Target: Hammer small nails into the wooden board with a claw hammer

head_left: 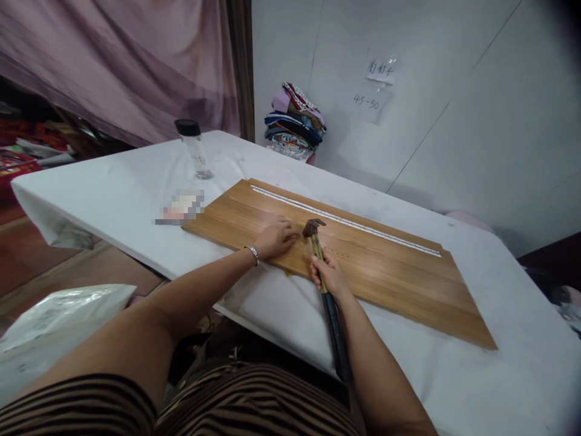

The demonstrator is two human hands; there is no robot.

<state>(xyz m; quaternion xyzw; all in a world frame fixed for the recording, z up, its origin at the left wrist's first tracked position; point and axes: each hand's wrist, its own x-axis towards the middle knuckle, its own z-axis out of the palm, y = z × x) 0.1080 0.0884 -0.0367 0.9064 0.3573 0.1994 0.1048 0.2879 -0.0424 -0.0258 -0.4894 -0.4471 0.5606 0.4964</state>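
My right hand is wrapped round the upper handle of a claw hammer. The hammer's rusty-looking head is over a wooden board, and its black grip end reaches back toward my body. My left hand, a metal bracelet at the wrist, rests low on the board just left of the hammer head. Its fingers are bent and drawn together; anything small between the fingertips is hidden from me. To the right of the hammer head, a short row of small dark dots, perhaps nails or holes, marks the wood.
A white strip like a ruler lies along the board's far side. On the white-covered table stand a clear bottle with a black lid and a blurred-out flat item. Folded cloths are piled by the wall.
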